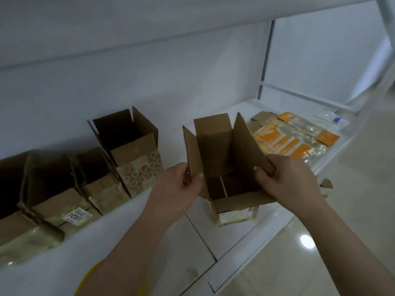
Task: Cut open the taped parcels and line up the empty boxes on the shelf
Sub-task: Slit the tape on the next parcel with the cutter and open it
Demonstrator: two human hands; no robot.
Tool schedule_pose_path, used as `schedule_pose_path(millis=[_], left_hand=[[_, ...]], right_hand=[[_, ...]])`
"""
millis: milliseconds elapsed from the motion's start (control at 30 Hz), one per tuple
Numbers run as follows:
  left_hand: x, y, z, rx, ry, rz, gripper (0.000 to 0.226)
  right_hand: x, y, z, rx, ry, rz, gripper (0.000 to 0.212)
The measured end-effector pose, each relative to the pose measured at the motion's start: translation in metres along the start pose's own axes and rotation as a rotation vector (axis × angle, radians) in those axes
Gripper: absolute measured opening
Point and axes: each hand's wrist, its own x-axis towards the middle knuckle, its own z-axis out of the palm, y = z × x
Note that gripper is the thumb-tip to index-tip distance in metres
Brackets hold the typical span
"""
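I hold an empty brown cardboard box [222, 159] with its flaps up, just in front of the white shelf [175, 197]. My left hand [179, 184] grips its left flap, thumb inside. My right hand [286, 178] grips the right flap, fingers curled over its edge. The box hangs at the shelf's front edge, partly over the floor. A row of opened empty boxes stands along the shelf to the left; the nearest [132, 150] has a circle pattern on its front, two more [96, 178] [51, 189] follow.
Orange and clear plastic packets [292, 137] lie in a heap on the shelf to the right of the held box. A white upper shelf board [149, 22] runs overhead. Glossy tiled floor [320, 242] lies below right. A cardboard scrap [327, 183] sits past my right wrist.
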Motion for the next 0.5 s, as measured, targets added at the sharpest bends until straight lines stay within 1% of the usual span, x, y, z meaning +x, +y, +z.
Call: schedule_pose_path(millis=[133, 233, 300, 400, 500], left_hand=[[0.029, 0.018, 0.017, 0.049, 0.080, -0.056, 0.029], [0.052, 0.030, 0.024, 0.089, 0.109, -0.096, 0.030], [0.068, 0.036, 0.021, 0.150, 0.156, -0.133, 0.034], [0.094, 0.040, 0.005, 0.318, 0.277, -0.185, 0.038], [0.116, 0.036, -0.013, 0.599, 0.379, -0.231, 0.035]], right_hand=[[0.057, 0.026, -0.002, -0.002, -0.067, -0.131, 0.035], [0.094, 0.037, 0.000, 0.072, -0.139, -0.192, 0.036], [0.117, 0.035, 0.008, 0.116, -0.185, -0.231, 0.036], [0.156, 0.021, 0.027, 0.148, -0.224, -0.297, 0.030], [0.189, -0.002, 0.048, 0.175, -0.235, -0.314, 0.025]])
